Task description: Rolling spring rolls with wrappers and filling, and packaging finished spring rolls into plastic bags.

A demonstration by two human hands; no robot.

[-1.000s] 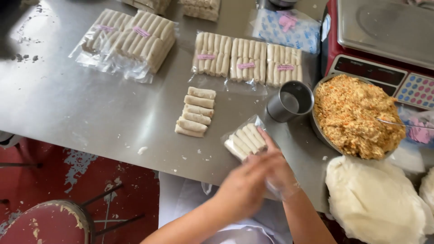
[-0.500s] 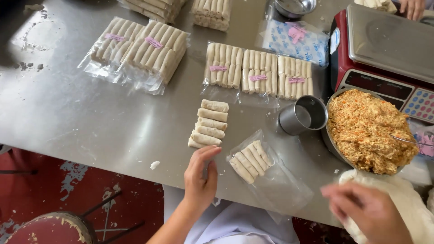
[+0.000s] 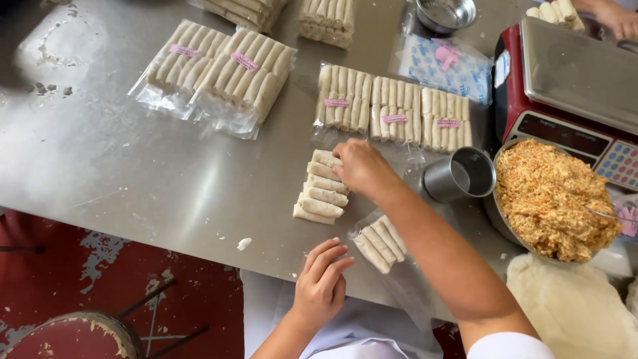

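Steel surface [image 3: 133,179] is filling most of the view, scuffed and dotted with crumbs, with a worn red floor [image 3: 80,266] and a round stool [image 3: 73,336] showing below its near edge. The person's right hand [image 3: 359,166] is reaching forward and resting on the far end of a short stack of loose rolls [image 3: 319,196], its fingers curled down over the topmost roll; whether it is pinching that roll cannot be told. The left hand [image 3: 322,282] is lying at the near edge of the surface, fingers held loosely together and holding nothing, just beside a clear bag [image 3: 382,242] that is holding a few rolls and is partly passing under the right forearm. Beyond the stack, three sealed packs with pink labels [image 3: 392,113] are lying side by side, and two more packs [image 3: 219,73] are overlapping to the left, well apart from the hands. A metal cup [image 3: 462,174] is standing to the right of the stack, touching a wide bowl of orange shredded filling [image 3: 551,199]. A red scale [image 3: 571,86] is sitting behind the bowl, and a heap of pale wrappers [image 3: 571,312] is lying near the right corner. Another person's hand [image 3: 618,16] is showing at the top right.
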